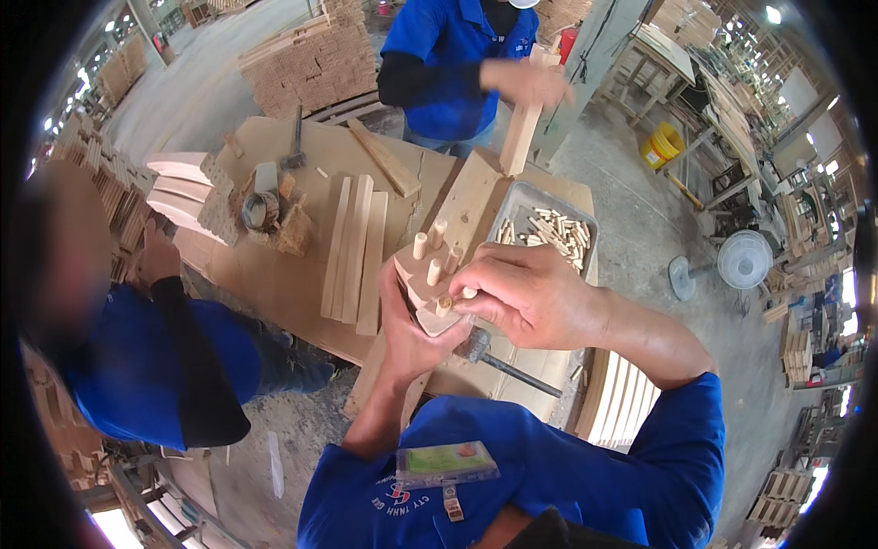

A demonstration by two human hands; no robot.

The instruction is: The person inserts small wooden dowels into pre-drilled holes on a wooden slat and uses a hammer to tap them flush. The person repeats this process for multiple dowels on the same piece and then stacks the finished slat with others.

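Note:
My left hand [402, 329] is wrapped round the near end of a light wooden workpiece [416, 295], steadying it over the table. Several dowels [434, 272] stand upright in its top. My right hand [523, 291] pinches a short dowel [469, 293] between thumb and fingers. Just beside those fingertips is another dowel [444, 305] with a brownish end; whether it is seated in the wood I cannot tell. Right behind my right hand lies a grey tray [523, 192] of loose dowels [562, 231]. Under my wrists, a hammer [476, 345] rests with its dark handle toward me.
Wooden strips [352, 252] lie left of the workpiece on the cardboard-covered table [293, 284]. Beyond them are a second hammer [294, 151] and a messy glue pot [261, 210]. One co-worker [448, 82] handles a wooden post [521, 137] across the table; another person [155, 357] stands at left.

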